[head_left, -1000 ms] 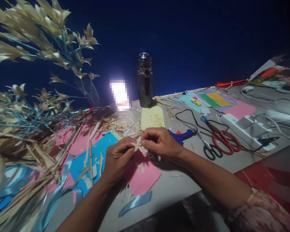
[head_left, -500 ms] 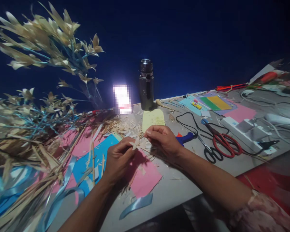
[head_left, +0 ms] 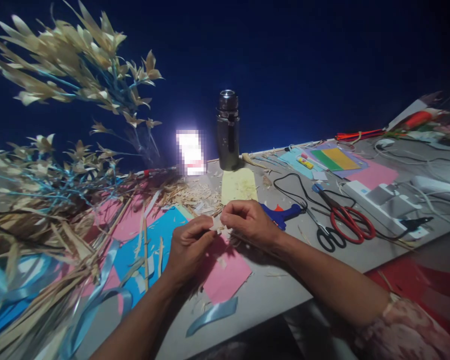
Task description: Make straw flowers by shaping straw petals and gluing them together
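Our left hand (head_left: 189, 245) has thumb and forefinger pinched nearly together on a small pale papery piece (head_left: 217, 226); our right hand (head_left: 247, 220) is curled, its fingertips close beside that piece, though we cannot tell whether they grip it. Both are over the middle of our grey worktop (head_left: 281, 290). Along its left side spread pale dried flowers on blue stems (head_left: 97, 75), with a bright blue sheet (head_left: 135, 265) nearer us. Near the far edge our dark metal flask (head_left: 228, 140) stands upright, just right of a glowing, pixelated rectangle (head_left: 191, 152). Towards the right edge lie a white power strip (head_left: 386, 205), red-handled scissors (head_left: 350, 222), smaller black-handled scissors (head_left: 330, 237) and, just beyond our right hand, a blue glue gun (head_left: 285, 214). A pink sheet (head_left: 227, 275) lies below our hands, and a short light-blue ribbon (head_left: 213, 314) near the front edge.
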A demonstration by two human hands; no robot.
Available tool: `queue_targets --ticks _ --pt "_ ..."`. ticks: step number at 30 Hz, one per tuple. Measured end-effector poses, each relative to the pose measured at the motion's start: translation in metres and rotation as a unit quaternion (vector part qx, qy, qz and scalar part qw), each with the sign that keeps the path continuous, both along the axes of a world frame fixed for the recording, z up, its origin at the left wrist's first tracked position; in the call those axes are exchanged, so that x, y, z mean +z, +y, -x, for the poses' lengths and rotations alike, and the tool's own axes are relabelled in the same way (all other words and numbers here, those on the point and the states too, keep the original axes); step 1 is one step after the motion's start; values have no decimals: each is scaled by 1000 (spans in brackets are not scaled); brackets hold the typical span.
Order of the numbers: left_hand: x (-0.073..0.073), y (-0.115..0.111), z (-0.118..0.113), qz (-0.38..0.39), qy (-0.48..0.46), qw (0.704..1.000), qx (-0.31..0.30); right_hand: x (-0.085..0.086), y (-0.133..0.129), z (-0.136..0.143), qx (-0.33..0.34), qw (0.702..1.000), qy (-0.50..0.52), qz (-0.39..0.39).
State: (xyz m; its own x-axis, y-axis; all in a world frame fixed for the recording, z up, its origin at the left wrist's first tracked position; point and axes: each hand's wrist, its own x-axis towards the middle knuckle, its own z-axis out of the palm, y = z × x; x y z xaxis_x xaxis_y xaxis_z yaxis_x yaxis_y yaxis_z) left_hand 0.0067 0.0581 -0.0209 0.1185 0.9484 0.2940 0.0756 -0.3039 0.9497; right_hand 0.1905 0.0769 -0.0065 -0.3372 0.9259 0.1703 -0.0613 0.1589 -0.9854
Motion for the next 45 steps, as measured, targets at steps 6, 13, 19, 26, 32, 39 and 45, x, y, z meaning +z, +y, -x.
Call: queue_targets --ticks 6,13,19,26,32,39,45 --pt "-3 2 -5 170 -81 982 -27 -5 3 2 -70 997 -3 -5" --pt "3 5 -3 154 -91 983 37 -1 3 3 -122 992 -35 -17" --pt "-6 9 1 173 -90 980 40 -3 4 3 -101 994 -37 -11" --pt "1 12 0 273 -245 930 20 -5 7 4 -107 991 -80 -6" --pt "-1 15 3 304 -288 908 -9 -11 4 10 -59 990 -123 -34" --pt "0 11 -1 300 -274 913 16 -13 4 12 -44 994 -93 29" --pt "-3 5 -4 220 -144 962 73 -13 7 6 -79 995 -18 65"
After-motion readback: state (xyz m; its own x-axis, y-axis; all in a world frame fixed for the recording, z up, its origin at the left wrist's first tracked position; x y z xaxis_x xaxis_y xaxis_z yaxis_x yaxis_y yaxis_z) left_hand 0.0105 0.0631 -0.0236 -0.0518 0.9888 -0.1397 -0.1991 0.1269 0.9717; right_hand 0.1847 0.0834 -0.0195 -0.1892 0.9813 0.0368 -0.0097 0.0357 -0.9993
